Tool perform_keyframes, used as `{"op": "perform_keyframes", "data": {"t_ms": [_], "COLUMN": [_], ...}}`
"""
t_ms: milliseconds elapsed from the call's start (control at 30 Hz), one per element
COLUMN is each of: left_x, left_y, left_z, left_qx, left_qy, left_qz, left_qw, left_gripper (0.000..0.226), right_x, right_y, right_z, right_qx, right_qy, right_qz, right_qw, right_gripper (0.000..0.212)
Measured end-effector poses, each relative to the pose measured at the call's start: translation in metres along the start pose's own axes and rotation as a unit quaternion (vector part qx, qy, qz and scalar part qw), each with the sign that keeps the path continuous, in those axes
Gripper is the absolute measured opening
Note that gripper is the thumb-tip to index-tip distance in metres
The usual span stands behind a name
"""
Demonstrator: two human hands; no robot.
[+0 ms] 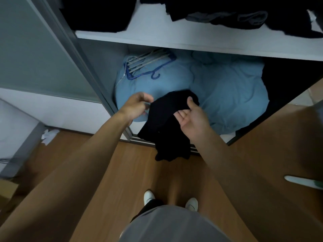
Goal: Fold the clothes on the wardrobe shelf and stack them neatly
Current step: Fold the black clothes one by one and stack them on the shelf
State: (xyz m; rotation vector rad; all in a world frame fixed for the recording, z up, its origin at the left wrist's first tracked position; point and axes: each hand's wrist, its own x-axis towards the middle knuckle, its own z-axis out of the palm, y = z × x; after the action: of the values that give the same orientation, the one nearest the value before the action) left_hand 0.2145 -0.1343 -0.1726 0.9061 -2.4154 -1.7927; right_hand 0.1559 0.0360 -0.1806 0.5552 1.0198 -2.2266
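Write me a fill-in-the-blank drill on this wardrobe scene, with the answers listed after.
1. The left hand and right hand both hold a ____ garment.
2. The hangers lie on the ____ bedding.
3. The dark clothes lie on the white ____ above the bedding.
Missing words: black; blue; shelf.

Loose clothes (236, 16) lie on the wardrobe shelf (157, 37). Under it a bedding bundle (227, 88) fills the compartment, with hangers (145, 65) on its left part. Before the bundle, above the floor (136, 172), a garment (166, 123) hangs between the left grip (138, 105) and the right grip (192, 117).
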Motion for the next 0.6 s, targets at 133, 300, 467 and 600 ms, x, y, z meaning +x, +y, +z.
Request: {"op": "perform_keyframes", "data": {"t_ms": [133, 300, 467, 600], "left_x": [-0.013, -0.030, -0.007, 0.000], "left_y": [-0.049, -0.071, -0.040, -0.007], "left_z": [0.003, 0.036, 0.041, 0.021], "left_qx": [0.079, 0.031, -0.131, -0.207], "left_qy": [-0.127, -0.162, 0.046, -0.004], "left_qz": [-0.014, 0.121, 0.129, 0.115], "left_qw": [0.989, 0.979, 0.982, 0.972], "left_gripper": [0.051, 0.086, 0.022, 0.044], "right_x": [-0.007, -0.016, -0.018, -0.005], "right_y": [0.001, -0.001, -0.021, -0.039], "right_z": [0.005, 0.015, 0.007, -0.028], "right_qx": [0.054, 0.092, 0.085, 0.000], "right_qy": [-0.004, -0.017, -0.035, 0.005], "right_qz": [0.031, 0.029, 0.004, -0.016], "right_qw": [0.998, 0.995, 0.996, 1.000], "right_gripper": [0.015, 0.023, 0.023, 0.032]}}
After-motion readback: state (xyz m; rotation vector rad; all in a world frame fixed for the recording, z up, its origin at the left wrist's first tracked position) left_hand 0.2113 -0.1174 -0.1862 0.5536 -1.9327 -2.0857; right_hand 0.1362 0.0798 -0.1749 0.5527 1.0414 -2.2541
